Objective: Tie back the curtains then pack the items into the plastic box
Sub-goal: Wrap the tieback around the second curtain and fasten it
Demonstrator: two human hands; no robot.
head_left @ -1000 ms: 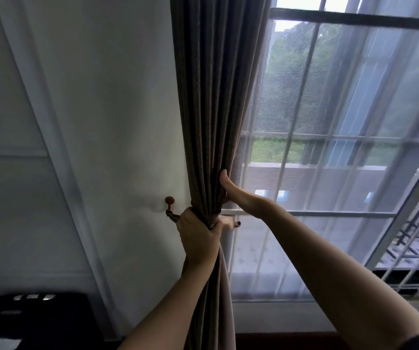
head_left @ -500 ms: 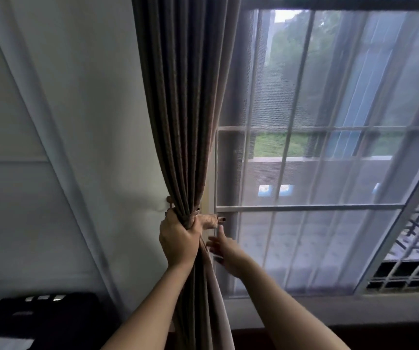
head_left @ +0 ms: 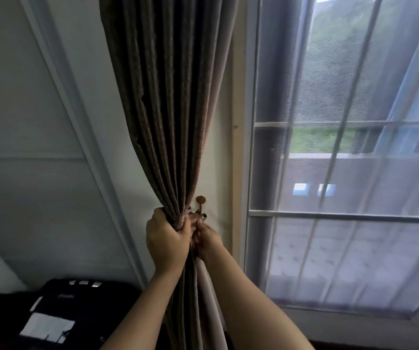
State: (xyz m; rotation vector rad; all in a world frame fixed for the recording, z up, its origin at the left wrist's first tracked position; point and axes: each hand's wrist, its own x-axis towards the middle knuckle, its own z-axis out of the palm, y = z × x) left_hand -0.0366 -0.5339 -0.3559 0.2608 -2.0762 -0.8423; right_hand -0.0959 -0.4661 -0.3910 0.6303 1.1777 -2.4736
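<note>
the curtain (head_left: 173, 109), hanging down the centre of the frame, had been drawn into a tight bundle and carried across to the left of the wall hook (head_left: 200, 202); a second earlier the hook showed on the bundle's left. the left hand (head_left: 166, 238) was clenched round the gathered folds at centre-bottom. the right hand (head_left: 207, 239) had left the curtain's window-side edge and dropped to just beside the bundle, directly below the hook, fingers curled; whether they pinched a tie-back could not be told. judgement: gathering was complete and fastening to the hook was in hand; packing had not begun, and no plastic box was in view.

surroundings: a window (head_left: 342, 173) behind sheer fabric filled the right half. a black case (head_left: 59, 311) sat at lower left. the bundle itself crowded the hook.
</note>
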